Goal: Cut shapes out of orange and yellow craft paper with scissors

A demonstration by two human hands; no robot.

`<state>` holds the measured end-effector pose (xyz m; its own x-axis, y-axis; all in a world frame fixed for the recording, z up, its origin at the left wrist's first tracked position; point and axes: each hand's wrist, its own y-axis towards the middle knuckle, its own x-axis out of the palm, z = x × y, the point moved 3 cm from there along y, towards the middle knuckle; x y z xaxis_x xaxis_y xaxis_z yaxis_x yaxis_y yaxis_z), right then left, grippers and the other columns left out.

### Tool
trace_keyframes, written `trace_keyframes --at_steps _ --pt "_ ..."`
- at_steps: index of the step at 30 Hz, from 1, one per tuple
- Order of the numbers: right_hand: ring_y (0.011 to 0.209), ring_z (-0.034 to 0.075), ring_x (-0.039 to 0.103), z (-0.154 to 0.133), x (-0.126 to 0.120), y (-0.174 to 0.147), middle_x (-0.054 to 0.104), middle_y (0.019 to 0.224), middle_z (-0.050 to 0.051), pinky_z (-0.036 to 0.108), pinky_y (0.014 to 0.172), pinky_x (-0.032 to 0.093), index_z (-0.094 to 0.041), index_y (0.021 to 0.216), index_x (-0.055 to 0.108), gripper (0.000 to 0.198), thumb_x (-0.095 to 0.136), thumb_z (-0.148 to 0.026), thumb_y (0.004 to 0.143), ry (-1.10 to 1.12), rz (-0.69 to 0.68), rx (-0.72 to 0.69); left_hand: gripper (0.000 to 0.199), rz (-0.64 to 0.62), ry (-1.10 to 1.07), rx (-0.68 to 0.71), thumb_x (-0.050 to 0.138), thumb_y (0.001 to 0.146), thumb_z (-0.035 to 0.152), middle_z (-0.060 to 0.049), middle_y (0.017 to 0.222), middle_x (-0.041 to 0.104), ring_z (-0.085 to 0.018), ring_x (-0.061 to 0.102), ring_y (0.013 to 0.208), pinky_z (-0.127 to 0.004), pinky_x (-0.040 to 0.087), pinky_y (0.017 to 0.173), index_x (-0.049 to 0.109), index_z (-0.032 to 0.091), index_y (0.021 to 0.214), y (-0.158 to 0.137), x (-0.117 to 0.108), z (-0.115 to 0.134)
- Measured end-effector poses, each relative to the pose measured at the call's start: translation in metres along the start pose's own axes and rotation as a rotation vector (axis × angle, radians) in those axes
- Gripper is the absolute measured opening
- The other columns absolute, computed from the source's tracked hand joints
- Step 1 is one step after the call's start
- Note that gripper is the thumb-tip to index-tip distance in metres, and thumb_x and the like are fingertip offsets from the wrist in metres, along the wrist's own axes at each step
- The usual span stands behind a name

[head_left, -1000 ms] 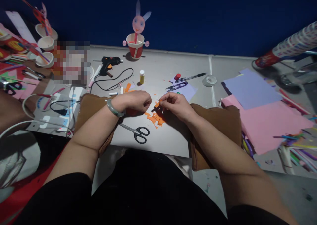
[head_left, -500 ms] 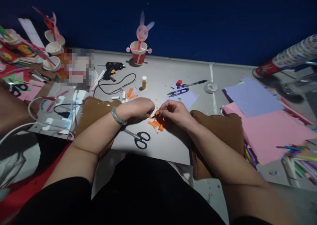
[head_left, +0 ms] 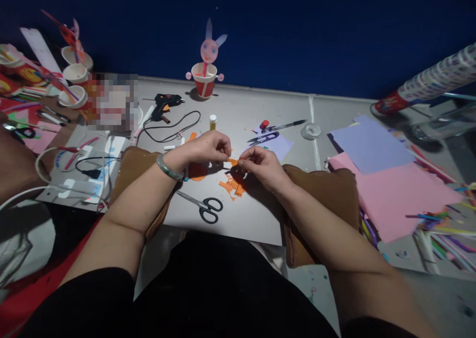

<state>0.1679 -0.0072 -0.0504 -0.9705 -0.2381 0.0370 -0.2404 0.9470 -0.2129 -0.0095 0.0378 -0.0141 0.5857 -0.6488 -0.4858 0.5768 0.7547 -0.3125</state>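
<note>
Above the white work sheet, my right hand (head_left: 263,167) is closed in a pinch on a small piece of orange paper (head_left: 233,162). My left hand (head_left: 208,147), a jade-like bangle (head_left: 169,167) on its wrist, has its fingers closed at the other end of that piece. Cut orange paper scraps (head_left: 234,185) lie below the fingertips. A round orange paper piece (head_left: 197,171) is partly hidden under my left hand. Black-handled scissors (head_left: 210,210) rest on the sheet, nearer my body.
A rabbit-faced paper cup (head_left: 204,82) stands at the back beside a black glue gun (head_left: 165,105). Thread snips (head_left: 264,139), a pen (head_left: 288,125) and a tape roll (head_left: 311,130) lie ahead. Brown cushions (head_left: 323,194) flank the sheet. Pink paper (head_left: 394,199) lies right, a power strip (head_left: 107,164) left.
My left hand has lifted slightly and its fingers now meet the orange piece, uncovering the round orange paper beneath. My right hand stays pinched. The view has shifted slightly.
</note>
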Motion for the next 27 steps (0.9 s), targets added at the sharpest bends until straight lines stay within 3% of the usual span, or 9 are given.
trace_keyframes --at_steps 5,10,18,23,27 --pt "0.052 0.011 0.056 0.004 -0.001 0.002 0.062 0.062 -0.004 0.027 0.057 0.050 -0.021 0.077 0.061 0.037 0.086 -0.044 0.062 0.028 0.049 -0.020 0.014 0.042 -0.294 -0.031 0.068 0.074 0.006 0.001 0.060 0.063 -0.010 0.063 0.057 -0.021 0.045 0.056 0.059 0.013 0.082 0.003 0.008 -0.001" --pt "0.052 0.010 0.055 0.005 0.000 0.002 0.060 0.062 -0.004 0.027 0.056 0.049 -0.021 0.077 0.060 0.042 0.087 -0.049 0.061 0.031 0.071 -0.029 0.015 -0.016 -0.441 -0.015 0.070 0.078 0.011 -0.001 0.063 0.067 -0.010 0.063 0.056 -0.020 0.044 0.054 0.060 0.013 0.089 0.002 0.009 -0.002" --pt "0.052 0.011 0.057 0.003 0.002 0.001 0.063 0.061 -0.003 0.028 0.056 0.049 -0.021 0.075 0.059 0.042 0.087 -0.049 0.061 0.027 0.074 -0.007 0.021 -0.023 -0.318 0.048 0.080 0.071 0.020 -0.002 0.068 0.066 -0.009 0.061 0.062 -0.020 0.045 0.058 0.064 0.011 0.081 0.003 0.011 0.003" --pt "0.051 0.011 0.058 0.005 0.003 0.001 0.064 0.059 -0.003 0.026 0.055 0.049 -0.020 0.075 0.060 0.040 0.089 -0.042 0.059 0.078 0.075 0.022 0.015 0.053 -0.222 0.073 0.077 0.071 0.013 0.000 0.065 0.064 -0.008 0.059 0.060 -0.019 0.042 0.054 0.064 0.011 0.078 0.005 0.013 0.004" --pt "0.054 0.011 0.063 0.006 0.003 0.003 0.072 0.069 0.000 0.024 0.053 0.051 -0.018 0.083 0.065 0.038 0.090 -0.037 0.061 0.198 0.072 0.059 0.013 0.129 -0.253 0.018 0.071 0.073 0.005 0.001 0.061 0.062 -0.008 0.058 0.056 -0.018 0.042 0.052 0.062 0.011 0.079 0.003 0.006 0.005"
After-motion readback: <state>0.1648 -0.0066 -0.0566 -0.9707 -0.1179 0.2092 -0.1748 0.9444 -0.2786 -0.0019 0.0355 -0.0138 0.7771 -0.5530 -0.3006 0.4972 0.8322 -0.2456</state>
